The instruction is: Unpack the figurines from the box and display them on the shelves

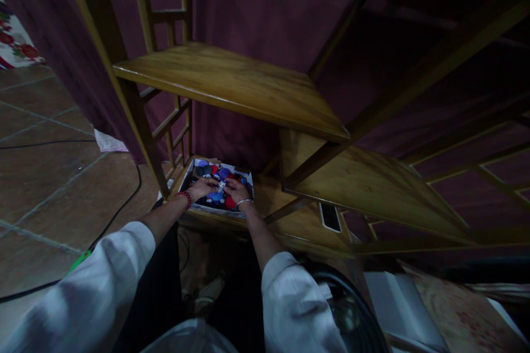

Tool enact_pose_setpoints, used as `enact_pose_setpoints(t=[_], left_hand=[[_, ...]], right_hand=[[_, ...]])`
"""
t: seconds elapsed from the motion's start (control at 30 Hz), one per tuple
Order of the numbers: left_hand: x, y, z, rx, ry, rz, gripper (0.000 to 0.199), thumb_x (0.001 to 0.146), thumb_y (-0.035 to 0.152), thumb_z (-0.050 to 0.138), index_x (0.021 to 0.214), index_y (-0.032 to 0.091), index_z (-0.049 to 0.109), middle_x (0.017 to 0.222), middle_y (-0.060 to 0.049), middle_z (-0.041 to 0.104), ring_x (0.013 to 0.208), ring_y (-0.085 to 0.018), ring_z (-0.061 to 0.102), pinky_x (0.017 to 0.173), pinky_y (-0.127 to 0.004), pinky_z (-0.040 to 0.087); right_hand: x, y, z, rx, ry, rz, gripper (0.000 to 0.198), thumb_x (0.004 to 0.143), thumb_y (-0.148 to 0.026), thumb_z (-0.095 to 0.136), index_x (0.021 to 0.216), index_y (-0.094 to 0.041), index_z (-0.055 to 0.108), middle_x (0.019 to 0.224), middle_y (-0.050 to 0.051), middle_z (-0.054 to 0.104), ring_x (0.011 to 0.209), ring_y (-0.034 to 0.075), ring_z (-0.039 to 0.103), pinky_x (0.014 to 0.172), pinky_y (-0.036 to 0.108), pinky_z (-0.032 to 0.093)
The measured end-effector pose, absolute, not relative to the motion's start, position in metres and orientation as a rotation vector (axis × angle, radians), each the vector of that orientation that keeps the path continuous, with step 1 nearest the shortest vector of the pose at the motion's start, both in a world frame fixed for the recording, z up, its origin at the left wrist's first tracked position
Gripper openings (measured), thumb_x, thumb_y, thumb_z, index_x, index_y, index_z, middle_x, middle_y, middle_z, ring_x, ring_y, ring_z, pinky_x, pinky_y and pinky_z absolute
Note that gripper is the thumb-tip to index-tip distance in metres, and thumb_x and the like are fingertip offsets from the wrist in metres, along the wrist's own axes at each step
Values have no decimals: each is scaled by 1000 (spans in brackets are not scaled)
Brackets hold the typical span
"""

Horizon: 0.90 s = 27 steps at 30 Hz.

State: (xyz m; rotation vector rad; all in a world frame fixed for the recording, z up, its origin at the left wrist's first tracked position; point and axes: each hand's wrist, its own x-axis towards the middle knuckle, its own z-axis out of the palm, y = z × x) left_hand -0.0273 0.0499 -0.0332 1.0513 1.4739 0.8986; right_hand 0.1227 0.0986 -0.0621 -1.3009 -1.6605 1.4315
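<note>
A shallow white box (pixel 250 179) sits on the bottom wooden shelf, full of small round red, blue and dark pieces. Both my hands reach down into it. My left hand (pixel 201 188), with a red bead bracelet on the wrist, lies over the left part of the contents, fingers stretched towards the middle. My right hand (pixel 237 191), wearing a silvery bangle, is over the right part with its fingers apart. Between my fingertips lies a small white-and-blue piece (pixel 222 186), perhaps a figure; its kind is too small to tell. Some contents are hidden under my hands.
A wooden shelf board (pixel 232 83) overhangs the box, with slanted posts and lattice around it. A phone-like dark slab with a white edge (pixel 330 217) lies on the lower shelf at right. A black cable (pixel 124 204) runs over the tiled floor. Purple curtain (pixel 248 11) hangs behind.
</note>
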Motion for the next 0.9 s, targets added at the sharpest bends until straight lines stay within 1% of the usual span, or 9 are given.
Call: enact_pose_setpoints(t=[0.17,0.23,0.37,0.47,0.57,0.7,0.8,0.9], left_hand=[[-28,53,-40,1041,1471,930,22,55,13,65,77,9,65,61,-1,58,56,-10,50,53,-21,40],[-28,54,-41,1034,1492,937,22,54,13,66,76,9,64,60,0,57,55,-9,49,53,-22,40],[-28,53,-41,1026,1491,954,20,56,14,65,76,10,64,60,0,58,56,-10,50,53,-22,40],[-27,53,-39,1014,1512,950,17,56,11,63,73,10,63,60,0,57,56,-9,49,53,-21,39],[-26,53,-37,1004,1551,930,15,56,9,62,71,10,62,58,1,55,56,-9,48,52,-20,38],[-26,52,-34,1009,1565,919,16,57,11,61,73,10,62,60,0,56,56,-10,48,51,-20,36],[-26,50,-31,1003,1561,913,15,58,12,60,73,10,62,60,0,56,56,-9,48,51,-20,36],[-27,50,-31,1001,1567,904,15,58,12,61,73,11,62,59,1,56,56,-10,49,52,-20,37]], right_hand=[[122,98,-61,-1297,-1567,1543,37,66,-8,58,102,-17,57,98,5,65,90,14,61,83,31,48],[122,97,-60,-1283,-1574,1543,37,65,-7,58,101,-17,58,99,5,65,92,15,60,84,31,48],[124,97,-59,-1309,-1613,1502,34,67,-6,56,99,-17,59,99,6,65,93,14,60,84,31,48],[127,98,-58,-1348,-1664,1457,32,68,-6,56,98,-17,60,97,5,65,92,13,60,84,31,48],[132,101,-58,-1406,-1708,1401,27,68,-4,55,90,-17,61,92,3,66,88,12,61,84,31,48],[139,103,-59,-1486,-1714,1347,22,66,-2,54,81,-15,63,83,3,67,81,12,62,82,32,49],[142,102,-61,-1497,-1766,1357,22,65,-3,55,80,-15,64,80,3,67,78,12,62,79,30,49],[143,101,-65,-1466,-1860,1328,23,66,-5,54,85,-15,65,74,3,66,72,13,62,76,30,50]])
